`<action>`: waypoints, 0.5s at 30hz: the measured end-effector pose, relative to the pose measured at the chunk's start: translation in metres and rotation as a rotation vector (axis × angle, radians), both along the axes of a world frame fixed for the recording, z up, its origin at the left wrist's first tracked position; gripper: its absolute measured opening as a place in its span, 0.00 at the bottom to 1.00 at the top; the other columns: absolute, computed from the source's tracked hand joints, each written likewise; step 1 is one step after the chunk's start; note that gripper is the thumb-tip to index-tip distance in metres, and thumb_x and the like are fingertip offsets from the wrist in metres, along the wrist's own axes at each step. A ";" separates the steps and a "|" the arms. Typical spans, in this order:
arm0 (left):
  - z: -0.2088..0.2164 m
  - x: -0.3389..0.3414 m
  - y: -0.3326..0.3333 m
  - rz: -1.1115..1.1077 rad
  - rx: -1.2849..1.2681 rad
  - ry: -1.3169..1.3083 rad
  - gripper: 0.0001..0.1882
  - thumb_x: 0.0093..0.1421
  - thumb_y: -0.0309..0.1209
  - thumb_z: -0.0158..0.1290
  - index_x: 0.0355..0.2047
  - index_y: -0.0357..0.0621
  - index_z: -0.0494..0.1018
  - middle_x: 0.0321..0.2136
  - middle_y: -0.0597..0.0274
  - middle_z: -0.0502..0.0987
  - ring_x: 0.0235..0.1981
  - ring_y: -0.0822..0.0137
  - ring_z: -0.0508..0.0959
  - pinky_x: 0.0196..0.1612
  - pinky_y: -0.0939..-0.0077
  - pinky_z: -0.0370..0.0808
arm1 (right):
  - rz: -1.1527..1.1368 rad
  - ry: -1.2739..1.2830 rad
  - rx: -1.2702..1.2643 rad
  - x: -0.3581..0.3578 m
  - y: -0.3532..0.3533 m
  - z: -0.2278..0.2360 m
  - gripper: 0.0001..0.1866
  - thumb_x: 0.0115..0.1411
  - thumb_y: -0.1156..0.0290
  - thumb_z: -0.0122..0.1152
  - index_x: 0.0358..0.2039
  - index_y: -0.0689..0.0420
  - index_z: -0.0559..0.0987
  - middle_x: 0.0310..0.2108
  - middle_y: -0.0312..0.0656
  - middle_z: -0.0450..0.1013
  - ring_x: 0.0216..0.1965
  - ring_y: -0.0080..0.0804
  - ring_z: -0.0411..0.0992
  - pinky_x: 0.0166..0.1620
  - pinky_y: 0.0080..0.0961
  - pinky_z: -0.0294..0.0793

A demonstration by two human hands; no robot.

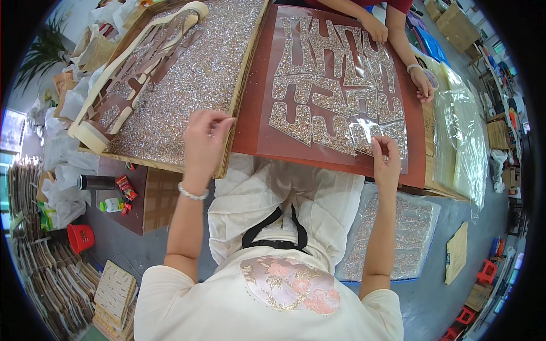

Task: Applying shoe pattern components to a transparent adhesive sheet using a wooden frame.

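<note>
My left hand [206, 136] hovers by the wooden rim of a shallow tray [187, 51] filled with small glittering stones. Its fingers are curled in a pinch, and what they hold is too small to make out. My right hand [387, 156], fingers also bent together, is at the near right part of a clear sheet [267, 113] on a reddish-brown board [247, 128]; whether it grips anything is hidden. Sparkling stone-covered pieces [290, 122] with rounded cut-outs lie across the sheet. Opposite me, another person's hands [375, 28] rest at the sheet's far edge and right side.
A cream-edged cut-out stencil frame [133, 79] lies over the stones in the tray. Plastic-wrapped sheets [460, 125] are stacked right of the board. Below stand a dark cup [99, 182], a red bucket [81, 237] and a wrapped glittery panel [387, 233].
</note>
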State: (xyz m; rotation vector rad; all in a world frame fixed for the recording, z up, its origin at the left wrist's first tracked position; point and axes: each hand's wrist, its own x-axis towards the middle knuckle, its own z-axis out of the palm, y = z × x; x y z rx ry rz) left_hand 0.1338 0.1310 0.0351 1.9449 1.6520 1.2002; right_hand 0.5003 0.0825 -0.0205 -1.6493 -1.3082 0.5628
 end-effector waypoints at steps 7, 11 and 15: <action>-0.063 0.099 0.001 -0.367 -0.005 -0.126 0.05 0.52 0.24 0.60 0.29 0.39 0.76 0.28 0.60 0.72 0.31 0.63 0.73 0.33 0.72 0.71 | 0.083 -0.195 0.151 -0.050 -0.003 0.009 0.05 0.59 0.73 0.60 0.34 0.60 0.76 0.30 0.42 0.72 0.33 0.32 0.71 0.37 0.26 0.69; -0.082 0.115 0.008 -0.403 0.147 -0.033 0.05 0.50 0.25 0.61 0.29 0.40 0.77 0.28 0.60 0.72 0.32 0.61 0.72 0.34 0.69 0.71 | 0.147 -0.226 0.200 -0.052 -0.003 0.007 0.04 0.58 0.75 0.60 0.34 0.60 0.76 0.31 0.43 0.72 0.33 0.36 0.71 0.36 0.28 0.69; -0.083 0.122 0.009 -0.414 0.155 -0.020 0.06 0.49 0.25 0.62 0.29 0.42 0.79 0.29 0.61 0.72 0.34 0.61 0.72 0.35 0.69 0.71 | 0.153 -0.151 0.099 -0.047 0.000 0.001 0.05 0.59 0.75 0.59 0.36 0.61 0.76 0.33 0.43 0.72 0.35 0.32 0.71 0.40 0.25 0.70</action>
